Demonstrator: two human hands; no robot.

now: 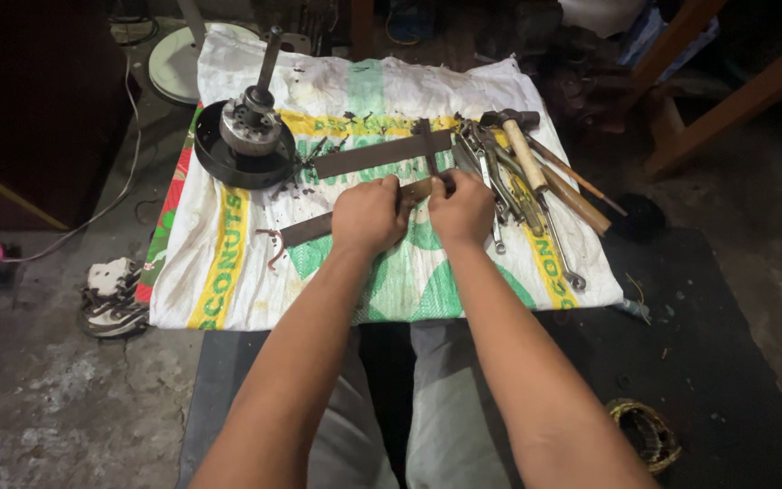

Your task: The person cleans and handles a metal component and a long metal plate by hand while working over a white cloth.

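My left hand [368, 215] and my right hand [462, 210] both grip a long flat rusty metal bar [305, 229] that lies across a white, green and yellow woven sack [228, 263]. The bar's left end sticks out past my left hand; the part between my hands looks like a wooden handle [415, 190]. A second dark flat bar [382, 154] lies just beyond my fingers, crossed by a thin upright tool [427, 145]. My knuckles hide what the fingers hold underneath.
A round motor part with a shaft [246, 136] stands on the sack's far left. A hammer [519, 145], wrenches [500, 195] and screwdrivers lie at the right. A shoe [110, 294] sits on the concrete floor at left, a coil ring [646, 433] at lower right.
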